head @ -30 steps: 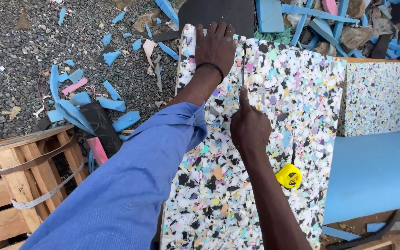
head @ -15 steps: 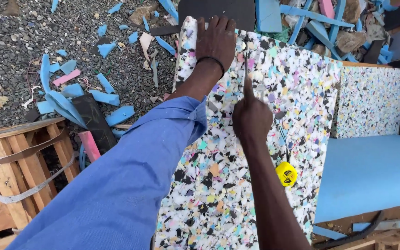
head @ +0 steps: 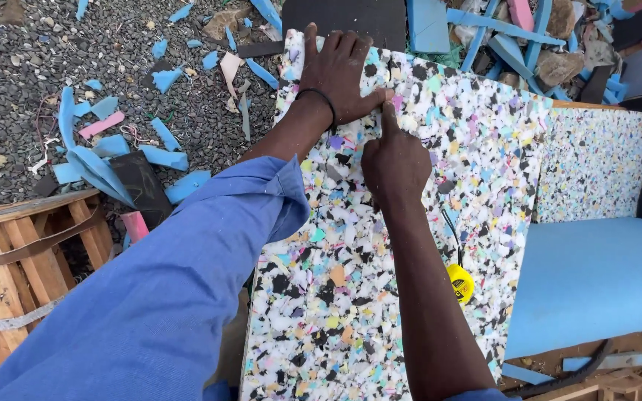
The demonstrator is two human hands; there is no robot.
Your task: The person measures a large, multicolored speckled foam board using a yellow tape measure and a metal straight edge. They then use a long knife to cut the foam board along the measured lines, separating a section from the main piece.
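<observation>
A thick slab of multicoloured speckled foam (head: pixel 351 297) lies lengthwise in front of me. My left hand (head: pixel 339 70), with a black band on the wrist, presses flat and spread on the slab's far end. My right hand (head: pixel 395 163) rests on the foam just below it, fingers curled and forefinger stretched forward until it touches the left thumb. Anything held inside the right fist is hidden. A yellow tape measure (head: pixel 460 282) lies on a black cord at the slab's right side, beside my right forearm.
A blue foam slab (head: pixel 588 282) and a second speckled sheet (head: pixel 596 163) lie to the right. A wooden pallet (head: pixel 24 260) stands at the left. Gravel ground (head: pixel 53 52) carries blue and pink foam offcuts (head: pixel 94 167). Black foam (head: pixel 351 18) and more scraps lie beyond.
My right hand has slid forward along the foam, closing the gap until its forefinger meets the left thumb. The left hand has stayed pressed on the far end.
</observation>
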